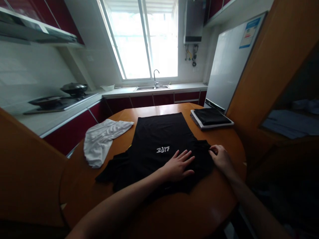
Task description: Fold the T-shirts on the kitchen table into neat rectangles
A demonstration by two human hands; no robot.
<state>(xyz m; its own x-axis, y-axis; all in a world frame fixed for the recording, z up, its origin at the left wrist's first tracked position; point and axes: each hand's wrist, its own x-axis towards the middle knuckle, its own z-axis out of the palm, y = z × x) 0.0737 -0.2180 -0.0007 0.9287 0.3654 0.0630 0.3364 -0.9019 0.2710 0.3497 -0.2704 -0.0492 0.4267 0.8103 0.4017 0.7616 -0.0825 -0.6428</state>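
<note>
A black T-shirt (159, 132) with white lettering is spread on the round wooden table (211, 205), its hem toward the window and its collar end near me. My left hand (177, 166) lies flat on the shirt, fingers spread, just right of the lettering. At the shirt's right sleeve, my right hand (219, 156) pinches the edge of the black cloth between thumb and forefinger. The left sleeve lies out on the table, somewhat creased.
A crumpled white garment (99, 142) lies at the table's left. Folded clothes (211, 118), black on top, are stacked at the back right. Beyond stand a counter with a sink (152, 88), a stove with pans (74, 88) and a fridge (231, 59).
</note>
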